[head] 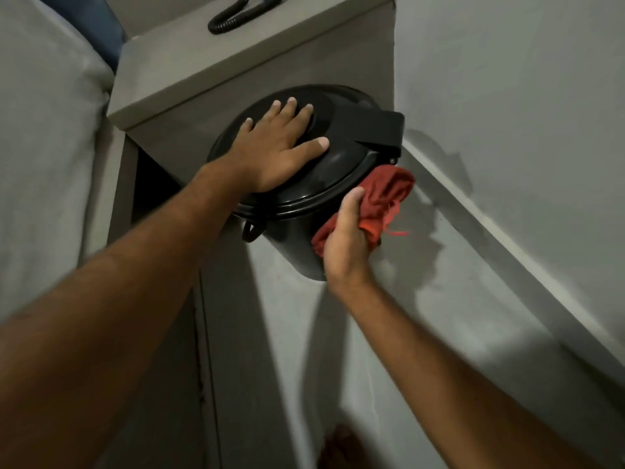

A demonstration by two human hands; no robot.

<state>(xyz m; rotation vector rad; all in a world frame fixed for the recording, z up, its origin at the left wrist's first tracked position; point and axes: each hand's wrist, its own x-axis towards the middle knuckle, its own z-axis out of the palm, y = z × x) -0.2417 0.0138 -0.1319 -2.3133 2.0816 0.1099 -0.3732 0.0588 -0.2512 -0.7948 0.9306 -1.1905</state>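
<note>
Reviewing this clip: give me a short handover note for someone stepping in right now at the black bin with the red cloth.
Left hand: flat, fingers spread, pressing on the lid to steady it.
Right hand: grips the bunched red cloth against the bin, on its right side just under the lid rim.
The bin stands on the floor, lid closed, beside the grey cabinet, which has a coiled cord on top.
Done: cannot tell how much is already wiped.
Left: probably wiping round the rest of the side and the lid.
</note>
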